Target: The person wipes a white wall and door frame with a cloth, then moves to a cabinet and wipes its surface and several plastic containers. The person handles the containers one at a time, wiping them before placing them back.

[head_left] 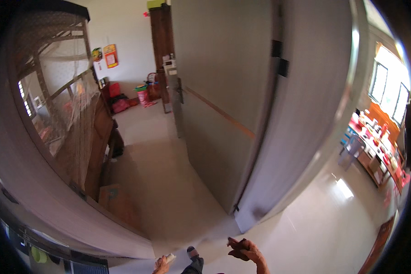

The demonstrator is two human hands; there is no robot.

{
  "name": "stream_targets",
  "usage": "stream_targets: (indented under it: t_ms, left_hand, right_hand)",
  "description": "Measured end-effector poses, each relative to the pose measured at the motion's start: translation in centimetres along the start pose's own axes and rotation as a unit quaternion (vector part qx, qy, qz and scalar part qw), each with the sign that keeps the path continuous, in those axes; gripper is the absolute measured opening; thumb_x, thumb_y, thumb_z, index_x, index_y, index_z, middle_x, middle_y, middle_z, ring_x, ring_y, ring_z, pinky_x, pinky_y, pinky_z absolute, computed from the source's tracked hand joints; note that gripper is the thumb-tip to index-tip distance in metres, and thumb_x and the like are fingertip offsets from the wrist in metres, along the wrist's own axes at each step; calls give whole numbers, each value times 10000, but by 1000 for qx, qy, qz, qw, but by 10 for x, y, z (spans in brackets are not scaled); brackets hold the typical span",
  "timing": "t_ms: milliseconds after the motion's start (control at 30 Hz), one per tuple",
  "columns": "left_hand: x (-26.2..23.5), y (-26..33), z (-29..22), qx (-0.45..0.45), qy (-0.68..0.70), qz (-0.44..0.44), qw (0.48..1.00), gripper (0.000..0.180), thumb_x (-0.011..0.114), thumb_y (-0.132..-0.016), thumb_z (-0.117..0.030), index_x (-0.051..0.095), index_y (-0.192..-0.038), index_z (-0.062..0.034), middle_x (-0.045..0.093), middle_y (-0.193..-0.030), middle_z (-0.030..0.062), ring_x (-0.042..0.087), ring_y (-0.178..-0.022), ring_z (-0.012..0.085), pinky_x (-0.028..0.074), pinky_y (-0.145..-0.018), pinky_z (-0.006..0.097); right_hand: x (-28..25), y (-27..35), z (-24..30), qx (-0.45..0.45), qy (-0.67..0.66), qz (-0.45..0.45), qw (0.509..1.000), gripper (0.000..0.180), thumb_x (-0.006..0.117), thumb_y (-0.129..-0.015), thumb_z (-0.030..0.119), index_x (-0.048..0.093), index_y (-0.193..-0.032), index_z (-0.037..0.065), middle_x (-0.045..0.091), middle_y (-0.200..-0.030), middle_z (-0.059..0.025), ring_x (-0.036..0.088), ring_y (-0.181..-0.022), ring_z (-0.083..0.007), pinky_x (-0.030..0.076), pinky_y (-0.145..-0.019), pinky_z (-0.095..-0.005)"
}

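At the lower edge, my left hand (160,265) is closed round a small whitish object (170,258), whose kind I cannot make out. To its right, my right hand (252,250) grips a crumpled dark brown cloth (236,246), which hangs out past the fingers. Between the hands, one foot in a dark slipper (192,251) shows on the floor at the doorway. In front of me a grey door (219,96) stands swung into the room. Both hands are apart from the door and its frame (301,114).
A wooden bed with a net (80,109) stands along the left of the room. A pink bin (143,97) and bags (120,105) lie by the far wall. Outside on the right are a grey chair (353,148) and a cluttered table (379,148) beneath a window.
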State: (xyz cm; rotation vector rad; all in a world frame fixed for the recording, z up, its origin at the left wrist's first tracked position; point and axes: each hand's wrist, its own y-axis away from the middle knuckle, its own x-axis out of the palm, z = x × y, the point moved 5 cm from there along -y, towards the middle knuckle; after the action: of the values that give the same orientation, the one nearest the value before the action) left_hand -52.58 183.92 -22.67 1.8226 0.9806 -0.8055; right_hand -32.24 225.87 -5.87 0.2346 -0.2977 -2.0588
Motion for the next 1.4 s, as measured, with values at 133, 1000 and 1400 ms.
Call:
stream_targets:
  t_ms: [133, 1000, 1400]
  left_hand:
    - [9, -48, 40, -45, 20, 2, 999, 401, 693, -688, -331, 525, -956, -85, 603, -1000, 199, 570, -921, 433, 452, -778, 506]
    - [-190, -405, -77, -110, 294, 14, 949, 388, 640, -740, -355, 535, -1010, -98, 599, -1028, 195, 575, -929, 391, 442, -810, 501]
    - [-317, -635, -38, -139, 363, 10, 921, 385, 616, -764, -366, 540, -1035, -104, 598, -1041, 193, 577, -932, 371, 438, -825, 498]
  right_hand:
    - [6, -59, 19, 38, 474, -35, 879, 325, 668, -706, 259, 653, -1012, 151, 667, -904, -141, 637, -871, -312, 499, -750, -411]
    - [109, -630, 362, -476, 733, -207, 439, 125, 584, -710, 163, 598, -750, 46, 555, -984, -104, 483, -854, -252, 389, -695, -393]
    - [149, -860, 321, -347, 758, -188, 520, 236, 537, -788, 211, 604, -959, 63, 576, -938, -90, 510, -904, -282, 414, -781, -411]
